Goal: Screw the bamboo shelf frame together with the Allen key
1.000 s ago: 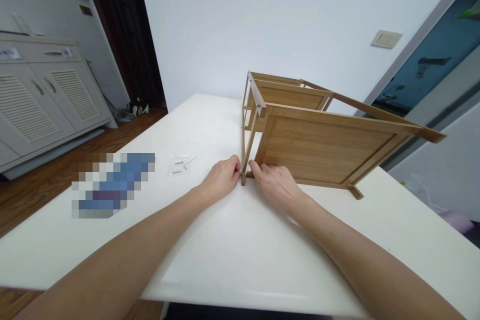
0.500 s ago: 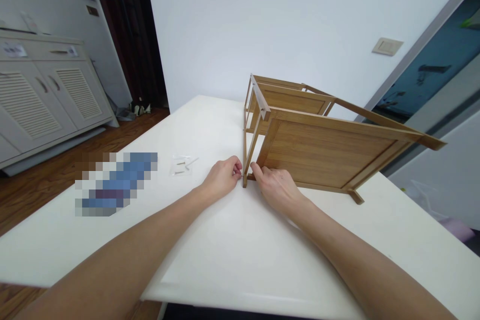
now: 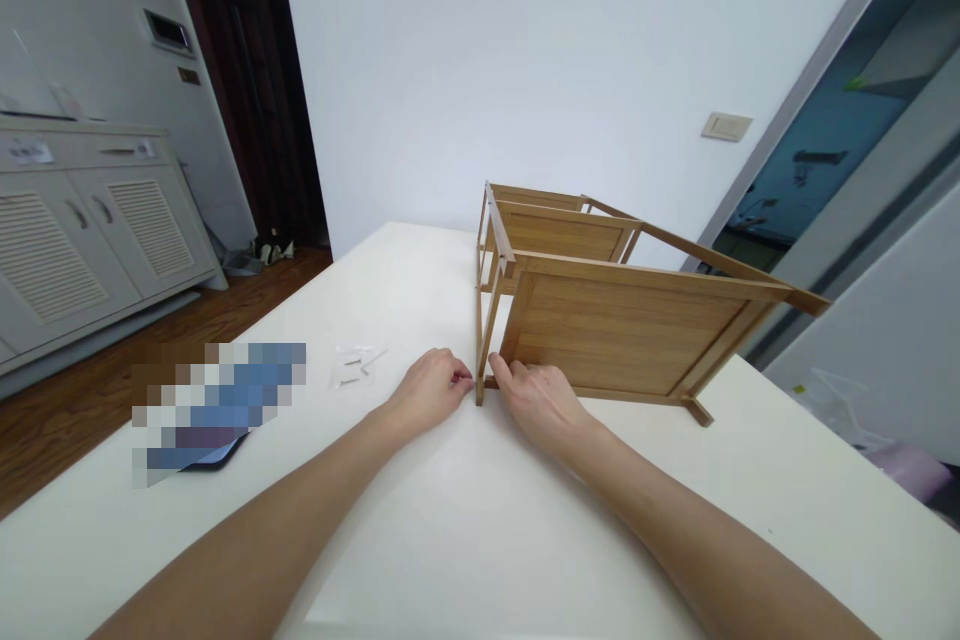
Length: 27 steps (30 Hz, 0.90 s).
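A light wooden rack [image 3: 622,335] lies on its side on the white table [image 3: 465,500], its slatted panels facing me. My left hand [image 3: 427,390] rests on the table at the rack's near left corner post, fingers curled in a pinch on something too small to name. My right hand [image 3: 536,400] holds the bottom rail of the rack just right of that post, thumb and fingers closed on the wood.
A clear bag of screws with a small key [image 3: 354,367] lies left of my hands. Further left is a blurred flat object [image 3: 214,400]. A white louvred cabinet [image 3: 82,240], a dark doorway and a wood floor lie beyond the table's left edge.
The camera tilted up, so the rack and hands sit lower in view. Both hands stay at the same corner of the rack.
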Available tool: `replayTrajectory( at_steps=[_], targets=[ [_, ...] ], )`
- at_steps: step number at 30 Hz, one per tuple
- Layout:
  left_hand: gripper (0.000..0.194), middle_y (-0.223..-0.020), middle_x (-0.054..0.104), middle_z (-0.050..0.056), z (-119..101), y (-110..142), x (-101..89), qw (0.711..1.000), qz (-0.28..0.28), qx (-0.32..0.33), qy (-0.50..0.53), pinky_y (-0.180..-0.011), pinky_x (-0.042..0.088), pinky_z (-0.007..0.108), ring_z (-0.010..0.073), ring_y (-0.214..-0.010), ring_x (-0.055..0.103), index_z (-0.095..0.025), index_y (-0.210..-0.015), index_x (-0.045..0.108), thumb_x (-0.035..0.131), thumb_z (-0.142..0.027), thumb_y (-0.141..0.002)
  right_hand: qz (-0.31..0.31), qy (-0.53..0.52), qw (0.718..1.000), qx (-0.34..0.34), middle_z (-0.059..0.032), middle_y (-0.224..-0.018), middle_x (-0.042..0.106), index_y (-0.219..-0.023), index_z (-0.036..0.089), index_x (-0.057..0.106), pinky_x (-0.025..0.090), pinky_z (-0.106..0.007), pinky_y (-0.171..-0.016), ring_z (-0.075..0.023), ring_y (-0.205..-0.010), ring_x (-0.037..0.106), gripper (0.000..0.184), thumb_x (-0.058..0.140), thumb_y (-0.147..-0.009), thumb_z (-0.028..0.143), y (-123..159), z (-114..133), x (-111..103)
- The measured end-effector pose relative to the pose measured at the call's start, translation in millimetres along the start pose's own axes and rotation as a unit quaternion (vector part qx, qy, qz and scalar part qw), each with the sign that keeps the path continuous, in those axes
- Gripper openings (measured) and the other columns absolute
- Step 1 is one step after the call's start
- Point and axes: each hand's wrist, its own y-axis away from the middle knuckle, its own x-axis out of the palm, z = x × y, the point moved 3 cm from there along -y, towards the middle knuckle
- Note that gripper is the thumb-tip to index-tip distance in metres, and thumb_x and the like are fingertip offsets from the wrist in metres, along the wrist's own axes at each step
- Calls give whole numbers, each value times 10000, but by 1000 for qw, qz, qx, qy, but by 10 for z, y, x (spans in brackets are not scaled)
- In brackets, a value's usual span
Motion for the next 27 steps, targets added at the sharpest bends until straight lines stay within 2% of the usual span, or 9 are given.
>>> replayTrajectory(
  at_steps=[4, 9, 15, 19, 22, 24, 27],
  targets=[
    [226, -843, 710, 58, -37, -6, 44, 1000, -3, -2, -1, -739, 469, 297, 198, -799, 646, -219, -825, 763, 537, -209, -838, -3, -3, 1000, 2, -122, -893, 692, -1231, 127, 445, 402, -264, -570, -214, -759, 692, 332, 393, -911, 56, 8, 4, -17],
    [185, -850, 723, 38, -13, -52, 96, 999, -18, -37, 24, -727, 475, 273, 171, -786, 647, -207, -852, 745, 581, -158, -781, -7, -5, 1000, 4, -125, -882, 691, -1209, 123, 458, 414, -268, -579, -221, -763, 696, 314, 402, -906, 57, 7, 14, -16],
    [157, -770, 739, -3, 27, -62, 63, 996, 13, -48, 79, -623, 478, 237, 145, -682, 656, -216, -860, 750, 622, -211, -769, -11, -9, 1000, 3, -117, -866, 687, -1174, 124, 471, 411, -265, -572, -218, -751, 695, 297, 402, -896, 44, 7, 21, -16],
    [233, -867, 753, 42, 32, -46, 7, 996, 3, -44, 74, -717, 500, 262, 165, -780, 679, -194, -953, 749, 549, -239, -843, -13, -9, 1000, 1, -128, -888, 690, -1194, 121, 463, 426, -257, -594, -212, -768, 693, 320, 412, -890, 37, 14, 22, -19],
    [218, -864, 731, 64, -11, -27, -4, 999, -2, -17, 44, -794, 476, 297, 197, -859, 660, -205, -843, 763, 546, -231, -843, -14, -7, 1000, 1, -133, -887, 692, -1217, 116, 451, 436, -259, -598, -211, -754, 696, 330, 405, -899, 43, 19, 21, -20],
    [223, -832, 707, 67, -40, -14, 9, 1000, 0, -2, 27, -796, 461, 304, 204, -861, 643, -210, -759, 757, 549, -218, -840, -16, -6, 1000, 0, -130, -880, 692, -1234, 115, 442, 443, -264, -595, -215, -744, 699, 329, 396, -913, 58, 22, 21, -19],
    [223, -825, 688, 65, -46, -8, 46, 1000, -4, -3, 17, -774, 453, 303, 195, -827, 627, -206, -744, 748, 549, -195, -843, -18, -6, 1000, -1, -129, -878, 692, -1252, 110, 430, 451, -268, -600, -220, -749, 701, 338, 402, -917, 71, 23, 24, -12]
  ],
)
